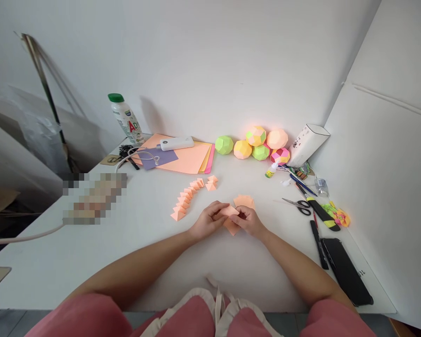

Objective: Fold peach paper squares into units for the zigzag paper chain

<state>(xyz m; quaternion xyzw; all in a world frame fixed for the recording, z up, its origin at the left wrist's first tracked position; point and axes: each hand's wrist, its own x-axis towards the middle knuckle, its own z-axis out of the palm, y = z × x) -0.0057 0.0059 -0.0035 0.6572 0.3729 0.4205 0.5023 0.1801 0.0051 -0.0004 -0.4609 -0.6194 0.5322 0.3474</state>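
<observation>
Between them my left hand and my right hand pinch a small peach paper piece, partly folded, its edges hidden by my fingers. Just beyond my right hand lies more peach paper. A peach paper corner shows below my fingertips; I cannot tell whether it belongs to the held piece. To the left of my left hand, a curved row of folded peach paper units rests on the white table, with a few more folded units at its far end.
Along the wall stand faceted paper balls, coloured paper sheets under a white device, and a green-capped bottle. At right lie a glue bottle, scissors, a utility knife, a pen and a black phone.
</observation>
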